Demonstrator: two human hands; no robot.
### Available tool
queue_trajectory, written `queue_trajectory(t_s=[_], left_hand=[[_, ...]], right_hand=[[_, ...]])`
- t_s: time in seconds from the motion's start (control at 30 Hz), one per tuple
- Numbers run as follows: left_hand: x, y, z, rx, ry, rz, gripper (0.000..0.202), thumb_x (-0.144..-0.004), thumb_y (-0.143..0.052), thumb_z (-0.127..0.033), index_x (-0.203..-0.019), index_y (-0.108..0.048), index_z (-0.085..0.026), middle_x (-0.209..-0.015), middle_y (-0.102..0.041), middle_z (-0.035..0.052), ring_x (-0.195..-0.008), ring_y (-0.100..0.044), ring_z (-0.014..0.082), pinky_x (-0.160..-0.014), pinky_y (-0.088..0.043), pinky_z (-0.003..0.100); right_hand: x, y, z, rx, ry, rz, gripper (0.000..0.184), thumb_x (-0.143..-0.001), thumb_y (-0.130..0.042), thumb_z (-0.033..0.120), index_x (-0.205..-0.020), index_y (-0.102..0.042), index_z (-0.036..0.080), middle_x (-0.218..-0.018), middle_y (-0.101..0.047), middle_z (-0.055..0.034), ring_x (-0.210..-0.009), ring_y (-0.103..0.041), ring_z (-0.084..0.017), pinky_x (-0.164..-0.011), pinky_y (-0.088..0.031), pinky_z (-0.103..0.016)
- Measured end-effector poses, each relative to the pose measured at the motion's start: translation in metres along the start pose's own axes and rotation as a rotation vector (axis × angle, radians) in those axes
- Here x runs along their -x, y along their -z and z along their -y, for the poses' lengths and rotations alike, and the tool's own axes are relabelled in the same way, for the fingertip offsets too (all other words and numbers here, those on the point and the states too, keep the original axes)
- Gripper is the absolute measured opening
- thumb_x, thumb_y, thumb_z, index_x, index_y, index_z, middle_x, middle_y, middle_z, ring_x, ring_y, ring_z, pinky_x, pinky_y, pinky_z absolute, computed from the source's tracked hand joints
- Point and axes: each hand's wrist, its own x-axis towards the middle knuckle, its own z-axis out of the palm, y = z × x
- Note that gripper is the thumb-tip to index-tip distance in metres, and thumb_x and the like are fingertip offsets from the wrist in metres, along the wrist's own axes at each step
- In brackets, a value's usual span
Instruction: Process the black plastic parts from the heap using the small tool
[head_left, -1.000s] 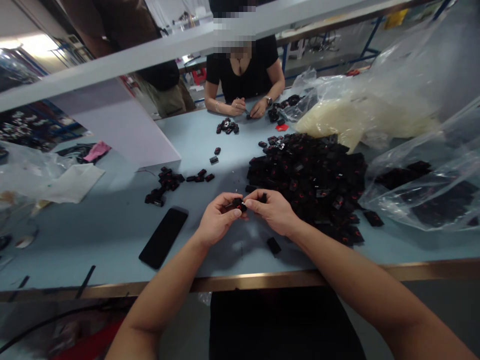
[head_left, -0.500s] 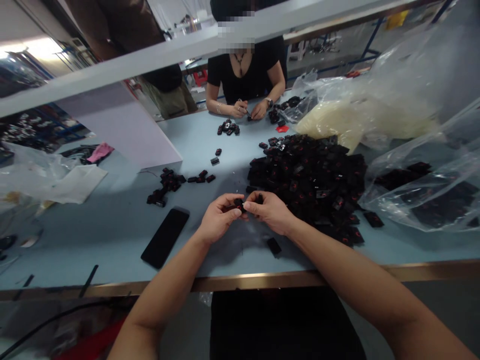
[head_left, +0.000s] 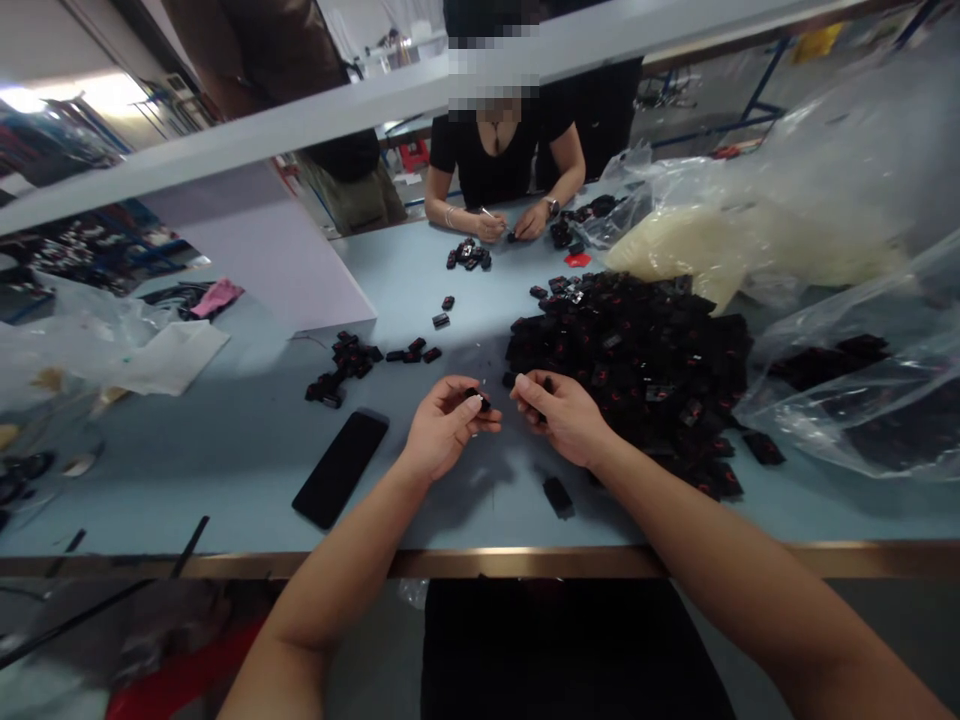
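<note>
Black plastic piece (head_left: 477, 398), blocky — in left hand (head_left: 447, 425)

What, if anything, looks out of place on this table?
A black smartphone lies on the blue work table by the left hand; one black piece sits alone below the right hand, apart from the pile.

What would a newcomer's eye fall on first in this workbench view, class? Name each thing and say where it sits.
A heap of small black pieces with red marks dominates the light-blue table, right of centre. Just left of it, the person's bare left hand pinches one small black piece close to the right hand. A clear plastic bag of cream-coloured material slumps towards the far right.
</note>
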Motion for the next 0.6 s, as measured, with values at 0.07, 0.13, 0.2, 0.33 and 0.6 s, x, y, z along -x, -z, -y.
queue_trajectory(t_s=[0.07,0.13,0.2,0.33,0.6], left_hand=[[0.0007,-0.0008,-0.0006,0.002,0.011,0.009,0.035,-0.074,-0.082,-0.026,-0.099,-0.059,-0.017,-0.088,-0.069,0.0022,-0.076,-0.075,0.022,-0.07,-0.062,0.036],[0.0015,-0.0013,-0.0008,0.013,0.022,0.013,0.036,-0.074,-0.082,-0.025,-0.101,-0.061,-0.016,-0.091,-0.07,0.0039,-0.081,-0.076,0.0246,-0.074,-0.062,0.039],[0.0023,-0.0013,-0.0003,0.029,0.029,0.018,0.037,-0.075,-0.082,-0.025,-0.105,-0.062,-0.016,-0.094,-0.072,0.0057,-0.085,-0.076,0.0262,-0.078,-0.061,0.042],[0.0042,0.0,0.0009,0.049,0.032,0.049,0.038,-0.076,-0.081,-0.024,-0.108,-0.064,-0.015,-0.097,-0.073,0.0089,-0.089,-0.075,0.0276,-0.085,-0.06,0.046],[0.0036,0.0027,0.0002,0.071,0.023,0.09,0.037,-0.076,-0.081,-0.025,-0.11,-0.066,-0.016,-0.098,-0.073,0.0081,-0.086,-0.076,0.0263,-0.08,-0.061,0.041]], right_hand=[[0.0014,-0.0009,0.0011,0.013,0.011,-0.01,0.044,-0.071,-0.077,0.059,-0.073,-0.061,0.018,-0.064,-0.052,0.0026,-0.052,-0.039,-0.008,-0.044,-0.022,-0.023],[0.0026,-0.0014,0.0025,0.024,0.019,-0.023,0.043,-0.071,-0.076,0.058,-0.074,-0.062,0.018,-0.064,-0.052,0.0024,-0.052,-0.04,-0.009,-0.045,-0.023,-0.023],[0.0035,-0.0018,0.0037,0.033,0.018,-0.031,0.042,-0.071,-0.076,0.058,-0.074,-0.062,0.019,-0.064,-0.051,0.0022,-0.052,-0.039,-0.009,-0.045,-0.023,-0.024],[0.0044,-0.0029,0.0041,0.05,0.022,-0.023,0.043,-0.071,-0.075,0.06,-0.072,-0.062,0.019,-0.063,-0.051,0.0019,-0.053,-0.039,-0.01,-0.045,-0.022,-0.024],[0.0033,-0.0016,-0.0013,0.058,0.04,-0.058,0.041,-0.075,-0.073,0.059,-0.074,-0.061,0.02,-0.06,-0.046,0.0032,-0.053,-0.038,-0.01,-0.046,-0.023,-0.024]])
